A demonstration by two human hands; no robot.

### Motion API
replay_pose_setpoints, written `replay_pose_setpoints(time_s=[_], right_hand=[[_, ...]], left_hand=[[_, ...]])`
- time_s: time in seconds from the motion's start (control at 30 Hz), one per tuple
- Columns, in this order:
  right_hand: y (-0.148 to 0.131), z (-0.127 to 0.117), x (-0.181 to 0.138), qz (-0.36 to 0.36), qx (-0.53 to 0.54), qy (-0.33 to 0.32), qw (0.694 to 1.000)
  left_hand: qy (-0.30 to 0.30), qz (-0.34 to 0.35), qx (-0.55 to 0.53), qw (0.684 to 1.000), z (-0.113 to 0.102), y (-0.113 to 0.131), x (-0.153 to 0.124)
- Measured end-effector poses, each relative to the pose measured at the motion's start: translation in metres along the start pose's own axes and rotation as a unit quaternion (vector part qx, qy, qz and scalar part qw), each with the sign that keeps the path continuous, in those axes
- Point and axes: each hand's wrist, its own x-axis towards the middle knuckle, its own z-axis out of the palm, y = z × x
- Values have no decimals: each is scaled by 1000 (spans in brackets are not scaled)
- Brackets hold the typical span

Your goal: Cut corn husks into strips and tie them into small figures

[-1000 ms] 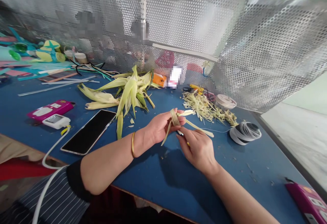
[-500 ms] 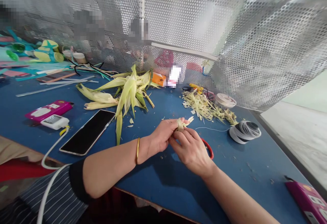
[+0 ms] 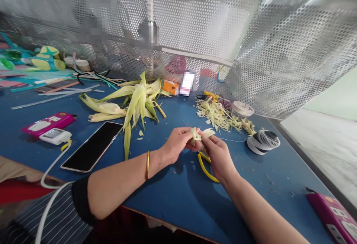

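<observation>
Over the middle of the blue table, both hands pinch a small bundle of pale corn husk [image 3: 196, 135]. My left hand [image 3: 177, 142] is closed round its left side, with thumb and forefinger on the folded part. On its right side my right hand [image 3: 218, 155] is closed, with a loose husk end sticking out above the fingers. Part of the bundle is hidden by the fingertips. Yellow-handled pliers or scissors [image 3: 205, 169] lie beneath my right hand, mostly covered. A thin thread [image 3: 232, 140] runs from near the right hand to a spool of white thread [image 3: 263, 142].
Green corn husks [image 3: 141, 97] are piled behind the left hand; shredded husk strips [image 3: 214, 114] lie at the back right. A dark phone [image 3: 92, 145] and a magenta power strip [image 3: 48, 124] lie left, another magenta power strip [image 3: 334, 212] right. A perforated screen [image 3: 192, 25] stands behind.
My right hand has shifted its grip upward and turned, so more of the husk bundle shows between the hands. Yellow handles now show below it, where a red handle showed before.
</observation>
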Motion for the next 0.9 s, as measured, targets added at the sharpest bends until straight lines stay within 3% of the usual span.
replay_pose_setpoints(time_s=[0.13,0.4,0.7,0.9], right_hand=[[-3,3,-2,6,54,20,998],[-6,5,-3,-32,125,32,991],[-3,3,0,-34,115,41,992],[-3,2,1,-45,96,42,994]], left_hand=[[-27,1,-7,1000,-1,0,0],[-14,-22,-53,998,2,5,-1],[-27,-43,-101,994,-2,1,1],[-49,-33,-71,996,2,3,-2]])
